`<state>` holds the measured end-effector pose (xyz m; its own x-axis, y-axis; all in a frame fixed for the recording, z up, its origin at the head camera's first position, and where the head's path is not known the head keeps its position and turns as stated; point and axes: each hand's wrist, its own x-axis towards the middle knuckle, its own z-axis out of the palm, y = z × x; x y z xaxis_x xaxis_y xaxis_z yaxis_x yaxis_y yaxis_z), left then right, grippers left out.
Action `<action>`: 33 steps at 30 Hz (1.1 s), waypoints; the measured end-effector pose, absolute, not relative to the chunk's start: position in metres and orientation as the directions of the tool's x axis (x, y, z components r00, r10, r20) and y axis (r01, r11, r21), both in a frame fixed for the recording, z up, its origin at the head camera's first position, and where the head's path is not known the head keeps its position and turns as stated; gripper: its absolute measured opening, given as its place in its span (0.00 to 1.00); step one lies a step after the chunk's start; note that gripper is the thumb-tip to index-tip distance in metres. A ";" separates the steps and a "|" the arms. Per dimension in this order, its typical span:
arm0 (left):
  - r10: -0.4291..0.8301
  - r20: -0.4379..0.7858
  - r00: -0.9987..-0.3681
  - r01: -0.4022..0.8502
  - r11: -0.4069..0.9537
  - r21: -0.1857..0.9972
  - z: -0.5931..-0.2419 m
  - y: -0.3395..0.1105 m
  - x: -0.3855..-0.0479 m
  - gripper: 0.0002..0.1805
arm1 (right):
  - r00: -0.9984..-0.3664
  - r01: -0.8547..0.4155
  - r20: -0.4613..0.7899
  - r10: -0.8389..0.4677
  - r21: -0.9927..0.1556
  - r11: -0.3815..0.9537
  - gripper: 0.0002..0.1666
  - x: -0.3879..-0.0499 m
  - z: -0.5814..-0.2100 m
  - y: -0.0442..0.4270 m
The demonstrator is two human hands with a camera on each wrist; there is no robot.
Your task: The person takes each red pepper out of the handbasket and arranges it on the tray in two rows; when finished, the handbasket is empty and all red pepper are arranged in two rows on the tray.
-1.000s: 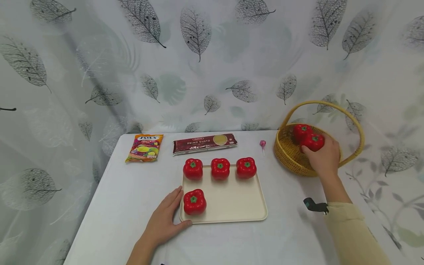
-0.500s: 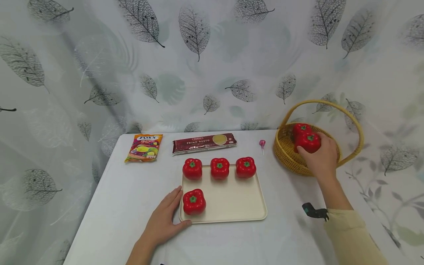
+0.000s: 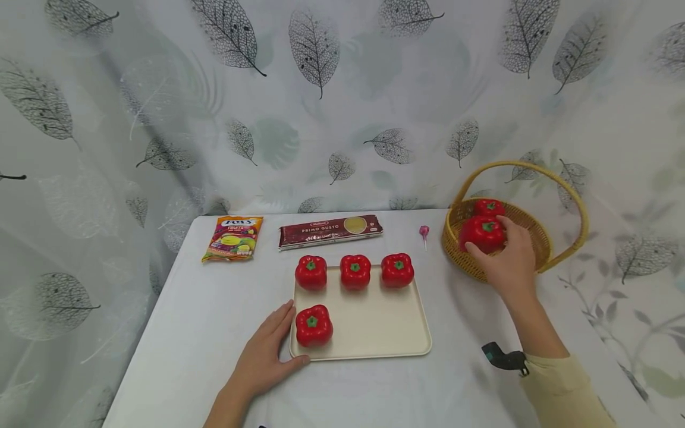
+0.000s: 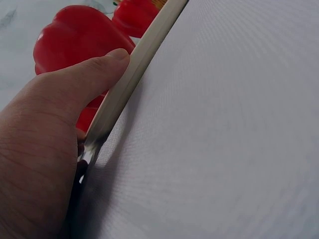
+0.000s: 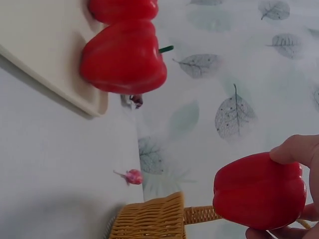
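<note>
My right hand (image 3: 515,257) grips a red bell pepper (image 3: 482,234) with a green stem, holding it over the left part of a yellow wicker basket (image 3: 461,257). In the right wrist view the held pepper (image 5: 259,191) is clear of the basket's rim, thumb on one side and fingers on the other. Another red bell pepper (image 3: 489,206) lies inside the basket. My left hand (image 3: 263,352) rests against the left edge of a cream tray (image 3: 374,327), its fingers straight and its thumb on the near corner. On the tray sit several red bell peppers, including a front-left one (image 3: 314,326).
Behind the tray lie a colourful candy bag (image 3: 233,239), a long dark-red biscuit packet (image 3: 330,232) and a small pink lollipop (image 3: 424,233). The basket's tall handle (image 3: 583,223) arches up at the right. A leaf-patterned curtain (image 3: 342,119) borders the table's back.
My right hand has moved left with the bell pepper, from deeper in the basket towards its left rim. The left hand and tray have stayed put.
</note>
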<state>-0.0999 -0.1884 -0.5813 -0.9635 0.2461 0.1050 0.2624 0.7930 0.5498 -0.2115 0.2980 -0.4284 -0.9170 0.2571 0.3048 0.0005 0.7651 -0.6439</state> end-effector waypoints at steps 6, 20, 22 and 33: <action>0.250 0.137 -0.958 0.285 0.794 0.537 -0.583 -0.189 -0.100 0.60 | -0.915 -0.060 0.343 0.215 -0.639 0.766 0.52 -0.200 -0.423 0.285; 0.233 0.039 -0.972 0.215 0.804 0.555 -0.578 -0.187 -0.101 0.64 | -0.911 -0.210 0.399 0.101 -0.662 0.720 0.55 -0.171 -0.424 0.244; 0.233 0.042 -0.972 0.216 0.801 0.558 -0.577 -0.187 -0.101 0.64 | -0.912 -0.221 0.400 0.091 -0.666 0.712 0.55 -0.167 -0.425 0.239; 0.247 0.059 -0.967 0.238 0.800 0.551 -0.579 -0.187 -0.101 0.64 | -0.912 -0.297 0.410 -0.003 -0.654 0.695 0.58 -0.148 -0.432 0.210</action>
<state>-0.1009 -0.1874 -0.5786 -0.9671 0.2472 0.0594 0.2383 0.8000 0.5506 -0.1475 0.2103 -0.4325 -0.9119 -0.0033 0.4105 -0.2971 0.6954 -0.6544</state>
